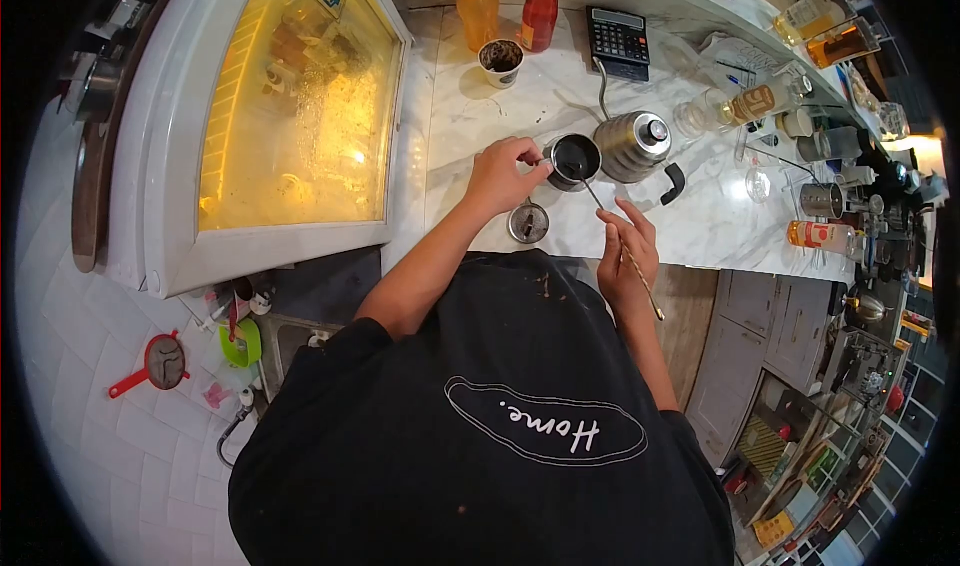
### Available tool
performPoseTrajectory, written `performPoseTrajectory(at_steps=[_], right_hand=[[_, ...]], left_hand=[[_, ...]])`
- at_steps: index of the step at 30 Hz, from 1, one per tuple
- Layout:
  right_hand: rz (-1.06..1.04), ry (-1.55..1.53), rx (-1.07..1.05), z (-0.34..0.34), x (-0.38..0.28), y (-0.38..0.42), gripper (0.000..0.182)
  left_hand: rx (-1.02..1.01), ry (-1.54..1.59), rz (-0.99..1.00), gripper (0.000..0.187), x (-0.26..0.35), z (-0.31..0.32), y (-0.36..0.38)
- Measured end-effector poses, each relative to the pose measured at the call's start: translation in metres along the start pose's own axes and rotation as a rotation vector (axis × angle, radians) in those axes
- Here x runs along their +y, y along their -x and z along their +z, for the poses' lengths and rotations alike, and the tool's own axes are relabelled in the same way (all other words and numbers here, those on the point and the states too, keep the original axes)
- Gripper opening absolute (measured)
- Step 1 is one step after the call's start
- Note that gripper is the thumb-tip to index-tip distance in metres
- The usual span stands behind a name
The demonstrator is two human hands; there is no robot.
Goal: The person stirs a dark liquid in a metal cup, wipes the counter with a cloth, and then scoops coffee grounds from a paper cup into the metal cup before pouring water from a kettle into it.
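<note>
A metal cup (574,162) with dark liquid inside stands on the marble counter. At its left side, my left hand (503,176) pinches the cup's handle or rim; the exact spot is hidden by the fingers. A long, thin bar spoon (640,272) with a twisted stem slants from the cup toward me, its far end inside the cup. My right hand (628,251) holds that spoon between thumb and fingers. Just in front of the cup lies a small round metal strainer or lid (528,223). A steel gooseneck kettle (634,147) stands close to the cup's right.
Behind are a paper cup with dark grounds (500,63), an orange bottle (477,16), a red bottle (540,11) and a calculator (618,41). A glass-door fridge (300,106) stands left. Glassware and a labelled bottle (822,236) are at right.
</note>
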State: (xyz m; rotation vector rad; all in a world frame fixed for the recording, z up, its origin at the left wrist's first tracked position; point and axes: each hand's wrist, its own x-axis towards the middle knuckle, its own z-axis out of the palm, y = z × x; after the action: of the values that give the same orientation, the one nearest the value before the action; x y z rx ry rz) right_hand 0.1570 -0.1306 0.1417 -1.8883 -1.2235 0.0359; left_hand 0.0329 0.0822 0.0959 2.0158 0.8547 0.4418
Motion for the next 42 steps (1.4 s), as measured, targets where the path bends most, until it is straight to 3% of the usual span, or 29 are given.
performPoseTrajectory(at_steps=[21, 24, 27, 42], right_hand=[[-0.024, -0.030, -0.031, -0.006, 0.007, -0.020, 0.018], [-0.052, -0.063, -0.086, -0.009, 0.011, -0.027, 0.019], [-0.089, -0.059, -0.114, -0.013, 0.018, -0.028, 0.020], [-0.185, -0.150, -0.223, -0.039, 0.035, -0.064, 0.019]], left_hand=[[0.066, 0.231, -0.146, 0.025, -0.007, 0.022, 0.008], [0.047, 0.221, -0.169, 0.026, -0.008, 0.024, 0.007], [-0.077, 0.342, -0.321, 0.023, 0.003, 0.018, 0.008], [0.177, 0.392, -0.377, 0.026, -0.004, 0.051, 0.019]])
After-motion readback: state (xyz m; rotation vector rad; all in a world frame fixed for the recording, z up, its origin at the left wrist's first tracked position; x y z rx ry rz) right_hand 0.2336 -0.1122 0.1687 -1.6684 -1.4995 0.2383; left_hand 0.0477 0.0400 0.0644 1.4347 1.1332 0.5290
